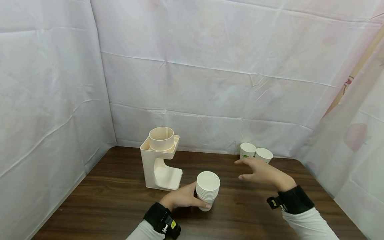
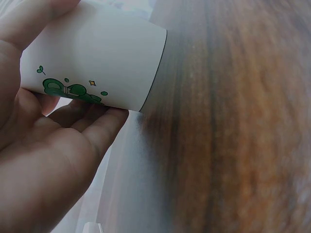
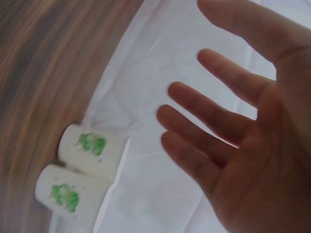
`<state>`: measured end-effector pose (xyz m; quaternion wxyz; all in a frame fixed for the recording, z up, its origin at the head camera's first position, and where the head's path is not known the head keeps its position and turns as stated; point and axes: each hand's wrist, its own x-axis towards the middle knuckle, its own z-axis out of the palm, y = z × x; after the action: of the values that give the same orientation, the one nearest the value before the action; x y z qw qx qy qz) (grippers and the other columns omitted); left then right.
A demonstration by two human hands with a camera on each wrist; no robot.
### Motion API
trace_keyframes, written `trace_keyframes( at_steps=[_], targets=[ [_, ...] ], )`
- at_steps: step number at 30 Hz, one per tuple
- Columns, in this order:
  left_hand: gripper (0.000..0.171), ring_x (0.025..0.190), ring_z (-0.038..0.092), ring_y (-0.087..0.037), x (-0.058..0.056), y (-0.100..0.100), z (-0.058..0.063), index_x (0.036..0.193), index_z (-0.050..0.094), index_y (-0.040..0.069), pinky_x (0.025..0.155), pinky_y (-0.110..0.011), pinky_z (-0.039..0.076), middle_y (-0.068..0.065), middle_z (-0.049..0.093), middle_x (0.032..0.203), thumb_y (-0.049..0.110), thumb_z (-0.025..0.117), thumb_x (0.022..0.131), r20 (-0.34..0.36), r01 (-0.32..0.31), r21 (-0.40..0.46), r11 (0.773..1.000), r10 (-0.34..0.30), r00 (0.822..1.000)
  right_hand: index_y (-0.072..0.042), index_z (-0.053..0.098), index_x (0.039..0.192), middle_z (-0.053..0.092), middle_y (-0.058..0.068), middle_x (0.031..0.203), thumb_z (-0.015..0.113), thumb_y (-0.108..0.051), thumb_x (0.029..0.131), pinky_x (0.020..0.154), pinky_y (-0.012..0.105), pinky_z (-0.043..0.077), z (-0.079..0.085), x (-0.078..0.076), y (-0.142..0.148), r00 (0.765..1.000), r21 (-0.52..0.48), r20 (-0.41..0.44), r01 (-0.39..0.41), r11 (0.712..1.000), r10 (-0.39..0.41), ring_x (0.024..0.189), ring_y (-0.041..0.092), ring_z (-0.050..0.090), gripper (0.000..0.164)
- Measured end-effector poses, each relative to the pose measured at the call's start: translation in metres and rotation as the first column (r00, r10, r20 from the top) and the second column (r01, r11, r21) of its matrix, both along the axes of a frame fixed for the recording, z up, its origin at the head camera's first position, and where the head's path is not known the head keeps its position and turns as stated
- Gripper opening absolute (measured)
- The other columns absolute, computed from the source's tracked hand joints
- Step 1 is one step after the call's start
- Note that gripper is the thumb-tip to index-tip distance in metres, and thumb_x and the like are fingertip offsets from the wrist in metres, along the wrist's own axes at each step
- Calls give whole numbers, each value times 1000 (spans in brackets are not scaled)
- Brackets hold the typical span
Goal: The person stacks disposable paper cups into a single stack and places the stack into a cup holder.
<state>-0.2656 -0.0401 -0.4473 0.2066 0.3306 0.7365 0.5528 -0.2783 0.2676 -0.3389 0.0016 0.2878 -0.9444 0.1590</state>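
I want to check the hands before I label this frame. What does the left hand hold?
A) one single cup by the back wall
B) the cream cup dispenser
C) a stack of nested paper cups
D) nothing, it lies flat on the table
C: the left hand grips a stack of nested paper cups on the table, while the right hand is open near the two single cups.

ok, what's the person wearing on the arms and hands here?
Both hands are bare: the left hand and right hand wear no gloves or rings. Each wrist carries a wide black strap; the left strap has a small metal buckle and a yellow tag, the right strap a yellow-green mark. Behind the straps, white long sleeves cover both forearms.
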Motion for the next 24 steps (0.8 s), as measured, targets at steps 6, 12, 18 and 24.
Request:
trace_keyframes(
  at_steps=[6,12,18,24],
  targets=[
    [74,112,49,-11,0,0,0,134,36,25,103,-48,31,6,57,120,23,79,74,-1,0,0,1000,0,1000,-13,53,126,55,11,123,70,-32,83,83,50,46,-6,-13,18,993,-5,-112,22,1000,-23,107,27,50,50],
    [75,112,49,-10,-1,0,0,133,36,28,103,-48,30,7,57,121,24,80,73,-1,-5,-12,1000,5,1000,-6,54,126,52,26,119,70,-30,82,85,61,42,-11,-22,35,975,10,-191,117,993,-113,111,45,43,53],
    [76,112,49,-10,-1,0,-1,134,36,28,103,-48,30,8,56,121,24,80,73,-4,-10,-17,1000,10,1000,-1,54,124,49,29,124,69,-28,84,89,65,36,-20,-34,51,959,-12,-222,181,983,-179,114,48,39,51],
    [74,112,49,-10,-2,0,-2,133,37,28,103,-49,30,7,57,121,24,80,73,8,0,-13,1000,0,1000,3,48,128,46,33,124,66,-36,85,89,67,35,-28,-46,66,945,-7,-193,269,963,-266,115,51,36,60]
  ],
)
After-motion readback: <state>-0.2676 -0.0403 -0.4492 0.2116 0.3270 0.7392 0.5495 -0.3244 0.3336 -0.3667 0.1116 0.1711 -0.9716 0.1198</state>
